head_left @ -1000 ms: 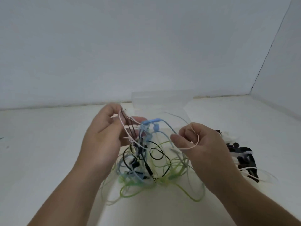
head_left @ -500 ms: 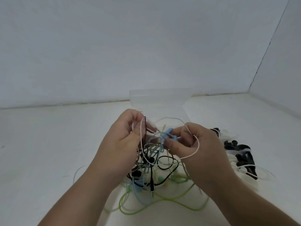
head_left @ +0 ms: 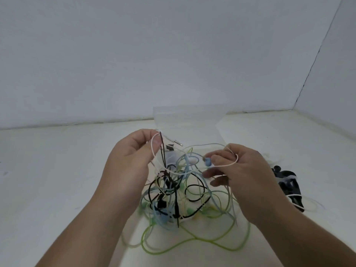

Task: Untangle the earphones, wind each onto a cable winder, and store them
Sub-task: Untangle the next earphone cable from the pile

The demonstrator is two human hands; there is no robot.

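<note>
Since half a second ago the hands have drawn apart, left hand (head_left: 133,160) pinching the white cable (head_left: 154,151) at ten o'clock, right hand (head_left: 237,170) pinching the blue earbud (head_left: 207,162) at two, stretching the tangle (head_left: 179,193) open to expose crossings.

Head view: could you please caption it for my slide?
Left hand and right hand lift a tangle of earphone cables above a white table.

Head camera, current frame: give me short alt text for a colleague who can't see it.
Two bare hands lift a tangle of earphone cables off a white table; the left hand pinches white and black strands, the right hand a blue earbud. A clear plastic box stands behind, black cable winders at right.
</note>
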